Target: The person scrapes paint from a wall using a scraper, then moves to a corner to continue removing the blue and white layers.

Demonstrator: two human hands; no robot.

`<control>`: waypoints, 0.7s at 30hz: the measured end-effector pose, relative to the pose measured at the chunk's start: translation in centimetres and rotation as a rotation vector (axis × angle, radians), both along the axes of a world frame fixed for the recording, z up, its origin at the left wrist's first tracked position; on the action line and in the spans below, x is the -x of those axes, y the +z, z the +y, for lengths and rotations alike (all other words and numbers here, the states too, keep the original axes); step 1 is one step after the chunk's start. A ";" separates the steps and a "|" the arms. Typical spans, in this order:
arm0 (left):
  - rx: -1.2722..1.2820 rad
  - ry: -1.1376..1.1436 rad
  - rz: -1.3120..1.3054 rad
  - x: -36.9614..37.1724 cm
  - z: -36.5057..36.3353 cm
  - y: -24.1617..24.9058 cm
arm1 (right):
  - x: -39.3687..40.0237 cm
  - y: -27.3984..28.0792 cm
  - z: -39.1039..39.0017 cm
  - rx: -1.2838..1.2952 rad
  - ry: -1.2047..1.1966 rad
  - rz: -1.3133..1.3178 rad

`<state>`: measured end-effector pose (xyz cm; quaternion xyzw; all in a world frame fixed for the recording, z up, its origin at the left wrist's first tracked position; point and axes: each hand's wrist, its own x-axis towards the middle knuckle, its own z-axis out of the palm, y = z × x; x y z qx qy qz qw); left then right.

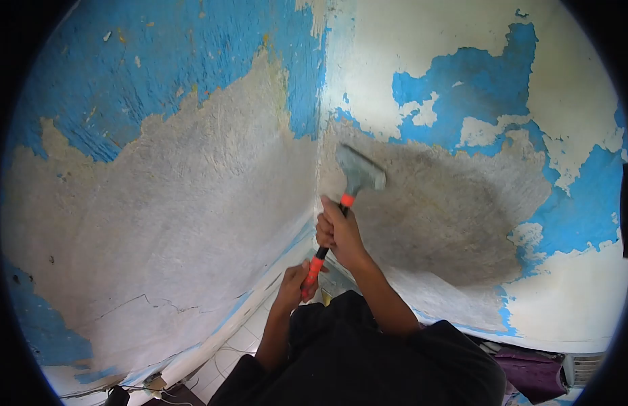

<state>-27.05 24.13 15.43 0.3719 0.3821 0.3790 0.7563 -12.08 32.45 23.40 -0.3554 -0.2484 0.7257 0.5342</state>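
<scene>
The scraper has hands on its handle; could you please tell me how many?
2: the right hand grips the handle higher up, below the scraper's head, and the left hand holds its orange lower grip. No others show.

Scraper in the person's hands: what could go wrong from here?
The scraper could gouge the bare grey wall patch behind it. The ragged-edged blue paint higher up might flake off unpredictably. Falling dust could soil the purple item lying below the right-hand wall.
</scene>
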 end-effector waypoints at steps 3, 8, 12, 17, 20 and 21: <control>-0.022 -0.008 -0.006 0.2 0.0 0.0 | -0.1 0.1 -0.1 0.002 -0.012 0.003; -0.106 -0.025 -0.015 0.2 2.5 3.0 | 0.0 4.2 1.2 -0.087 -0.007 -0.025; -0.052 -0.014 -0.021 0.0 1.0 -0.3 | 0.2 0.8 0.5 -0.030 -0.049 -0.051; -0.083 -0.051 -0.053 -0.1 1.7 1.9 | 0.2 3.9 0.4 -0.036 -0.065 -0.065; -0.088 -0.066 -0.060 -0.2 2.3 2.8 | 0.2 5.0 0.7 -0.079 -0.069 -0.061; -0.090 -0.058 -0.059 -0.1 2.5 2.8 | 0.1 5.0 1.0 -0.091 -0.065 -0.054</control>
